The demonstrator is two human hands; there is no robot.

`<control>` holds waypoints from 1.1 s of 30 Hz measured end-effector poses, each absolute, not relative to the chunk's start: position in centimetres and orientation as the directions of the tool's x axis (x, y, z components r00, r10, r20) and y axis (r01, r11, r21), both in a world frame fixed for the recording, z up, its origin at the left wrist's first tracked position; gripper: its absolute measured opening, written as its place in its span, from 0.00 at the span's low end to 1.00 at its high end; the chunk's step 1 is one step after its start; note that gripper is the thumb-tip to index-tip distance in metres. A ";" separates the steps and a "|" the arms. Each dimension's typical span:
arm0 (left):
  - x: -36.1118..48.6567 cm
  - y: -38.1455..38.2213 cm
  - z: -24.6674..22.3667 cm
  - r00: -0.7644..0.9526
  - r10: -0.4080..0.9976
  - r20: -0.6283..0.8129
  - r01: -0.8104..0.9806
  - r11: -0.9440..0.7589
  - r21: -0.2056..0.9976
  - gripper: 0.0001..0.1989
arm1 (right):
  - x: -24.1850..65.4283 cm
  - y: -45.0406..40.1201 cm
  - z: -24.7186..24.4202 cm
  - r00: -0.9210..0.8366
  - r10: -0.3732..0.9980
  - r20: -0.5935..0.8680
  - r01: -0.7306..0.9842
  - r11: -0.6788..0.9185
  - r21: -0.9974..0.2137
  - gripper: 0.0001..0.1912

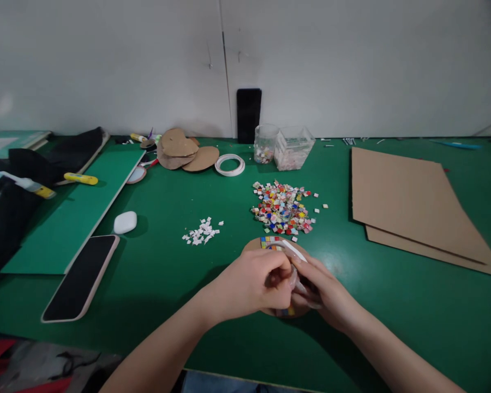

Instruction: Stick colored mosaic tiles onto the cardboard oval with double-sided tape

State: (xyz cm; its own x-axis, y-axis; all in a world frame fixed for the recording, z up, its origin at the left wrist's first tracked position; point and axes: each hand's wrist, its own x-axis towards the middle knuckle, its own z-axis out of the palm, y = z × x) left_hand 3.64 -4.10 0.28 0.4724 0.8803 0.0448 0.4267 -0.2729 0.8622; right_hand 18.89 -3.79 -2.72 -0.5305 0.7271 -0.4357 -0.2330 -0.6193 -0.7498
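My right hand (325,281) is closed around a roll of white tape (293,251), tilted up in its fingers. My left hand (265,278) is pinched closed against the tape at the roll's near side; its fingertips partly hide what they grip. Below both hands lies a round cardboard disc (250,246), mostly covered by them. Rows of small coloured mosaic tiles (270,240) show on its far part, with a few more at its near edge. Just beyond the disc is a loose pile of mixed mosaic tiles (282,207). Small white paper bits (202,232) lie to the left.
Another tape roll (229,165) lies beside cardboard discs (180,153). Clear containers (293,150) stand near an upright phone (249,115) at the wall. Cardboard sheets (409,202) are right; a phone (82,278), white case (125,222) and yellow cutter (81,178) are left.
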 end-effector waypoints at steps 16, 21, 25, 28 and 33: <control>3.6 -4.0 0.1 0.486 0.873 0.051 0.422 -0.285 0.860 0.10 | 19.0 -3.9 -3.0 -0.580 0.723 -0.374 -0.281 -0.609 -0.742 0.17; 3.6 -4.0 0.0 0.484 0.873 0.057 0.401 -0.279 0.873 0.11 | 19.0 -3.8 -2.8 -0.569 0.722 -0.393 -0.266 -0.615 -0.743 0.17; 3.6 -4.0 0.0 0.482 0.874 0.056 0.393 -0.273 0.878 0.11 | 19.1 -3.9 -2.9 -0.555 0.722 -0.412 -0.257 -0.620 -0.741 0.16; 3.6 -4.0 0.0 0.477 0.878 0.047 0.395 -0.261 0.881 0.11 | 19.1 -3.9 -3.0 -0.562 0.718 -0.410 -0.261 -0.624 -0.736 0.17; 3.6 -4.1 0.1 0.485 0.874 0.000 0.397 -0.220 0.891 0.09 | 19.1 -3.9 -3.0 -0.537 0.709 -0.458 -0.238 -0.647 -0.724 0.18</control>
